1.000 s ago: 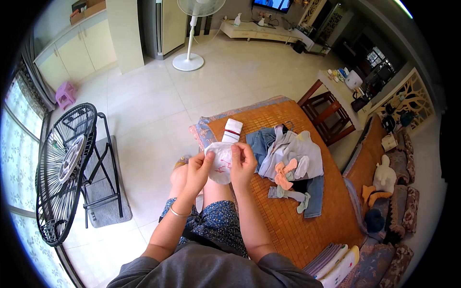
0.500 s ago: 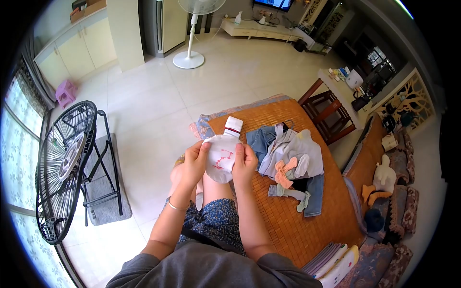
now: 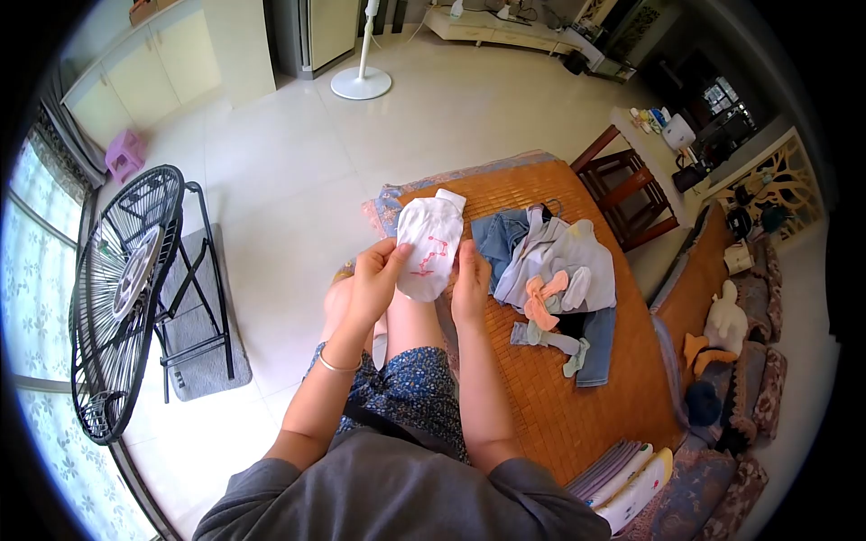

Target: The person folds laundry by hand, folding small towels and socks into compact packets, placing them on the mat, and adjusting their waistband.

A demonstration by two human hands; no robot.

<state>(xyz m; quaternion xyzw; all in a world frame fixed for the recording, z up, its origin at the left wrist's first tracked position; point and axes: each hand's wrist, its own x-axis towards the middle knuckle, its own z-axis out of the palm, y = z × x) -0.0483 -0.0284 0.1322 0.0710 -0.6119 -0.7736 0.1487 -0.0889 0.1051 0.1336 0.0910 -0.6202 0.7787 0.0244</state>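
A small white cloth piece (image 3: pixel 424 248) with a red line pattern is stretched above my knees. My left hand (image 3: pixel 377 273) pinches its left edge, and my right hand (image 3: pixel 470 278) grips its right edge. Just behind it, a folded white item (image 3: pixel 450 197) shows only in part on the brown woven mat (image 3: pixel 541 428). To the right lies a pile with a light grey garment (image 3: pixel 577 261), blue jeans (image 3: pixel 594 352) and a peach-coloured sock-like piece (image 3: pixel 540 302). A pale green piece (image 3: pixel 575 360) rests at the pile's front.
A black round-backed chair (image 3: pixel 126 298) stands at left over a grey rug (image 3: pixel 203 347). The white fan base (image 3: pixel 361 83) is on the floor ahead. A wooden chair (image 3: pixel 627 194) is beyond the mat; folded cloths (image 3: pixel 631 482) lie at the lower right.
The view has tilted downward. Both hands have raised the white cloth relative to my knees, and it now looks longer and covers most of the folded white item behind.
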